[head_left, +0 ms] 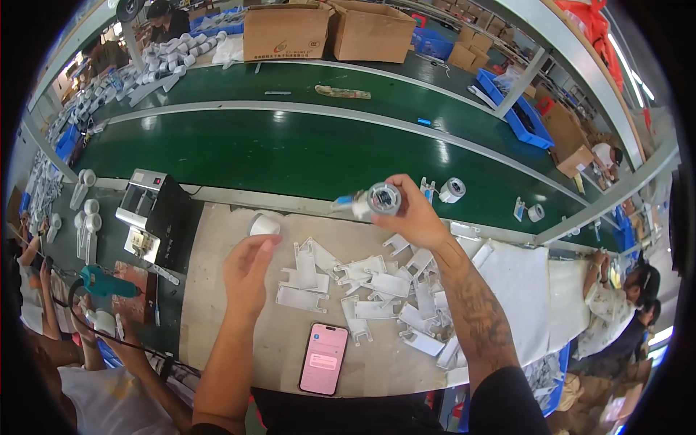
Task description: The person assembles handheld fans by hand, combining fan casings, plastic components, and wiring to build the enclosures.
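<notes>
My right hand (pixel 417 217) is raised over the near edge of the green conveyor. Its fingers and thumb are closed round a white cylindrical housing (pixel 382 199) with a dark round inside facing up; a blurred bluish piece sticks out to its left. Over the beige work mat, my left hand (pixel 249 270) has its fingers stretched out and holds nothing that I can see. Just beyond its fingertips lies a white round cap (pixel 265 224); whether they touch cannot be told. Between my forearms, several flat white plastic brackets (pixel 377 286) lie in a loose pile.
A phone (pixel 323 359) lies at the mat's front edge. At left are a silver-and-black bench machine (pixel 148 210) and a teal glue gun (pixel 109 284) beside a co-worker's hands. More white housings (pixel 452 190) stand on the green conveyor (pixel 290 148). Cardboard boxes (pixel 286 32) sit behind.
</notes>
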The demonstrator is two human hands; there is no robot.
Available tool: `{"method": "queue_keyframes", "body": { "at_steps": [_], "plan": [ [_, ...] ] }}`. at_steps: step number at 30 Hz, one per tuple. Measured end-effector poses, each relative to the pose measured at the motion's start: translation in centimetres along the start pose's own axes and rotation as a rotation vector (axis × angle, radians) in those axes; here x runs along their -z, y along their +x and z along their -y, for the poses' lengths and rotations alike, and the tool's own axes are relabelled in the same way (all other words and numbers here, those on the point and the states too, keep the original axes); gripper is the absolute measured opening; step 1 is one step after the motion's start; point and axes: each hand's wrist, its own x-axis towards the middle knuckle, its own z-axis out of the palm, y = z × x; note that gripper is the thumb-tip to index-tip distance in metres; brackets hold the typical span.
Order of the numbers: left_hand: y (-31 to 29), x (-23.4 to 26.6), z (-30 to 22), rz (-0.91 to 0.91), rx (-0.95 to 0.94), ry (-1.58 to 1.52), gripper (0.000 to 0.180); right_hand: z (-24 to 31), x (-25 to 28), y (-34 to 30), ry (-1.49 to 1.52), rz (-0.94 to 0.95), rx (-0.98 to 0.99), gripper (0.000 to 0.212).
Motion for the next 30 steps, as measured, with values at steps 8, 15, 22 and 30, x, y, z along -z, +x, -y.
{"method": "queue_keyframes", "body": {
  "at_steps": [8, 15, 22, 30],
  "plan": [
    [-2.4, -6.9, 0.2, 0.690, 0.748, -0.792, 0.075, 8.1, -2.3, -11.2, 0.218, 0.211, -0.053, 0.070],
    [-8.4, -7.7, 0.2, 0.580, 0.817, -0.912, 0.057, 7.7, -4.0, -17.3, 0.461, 0.105, -0.230, 0.063],
    [-9.0, -7.4, -3.5, 0.553, 0.600, -0.540, 0.037, 8.7, -4.7, -17.7, 0.308, 0.043, -0.082, 0.064],
    [-10.2, -7.7, -6.7, 0.578, 0.540, -0.492, 0.033, 11.1, -4.5, -16.5, 0.208, 0.042, 0.082, 0.072]
  ]
}}
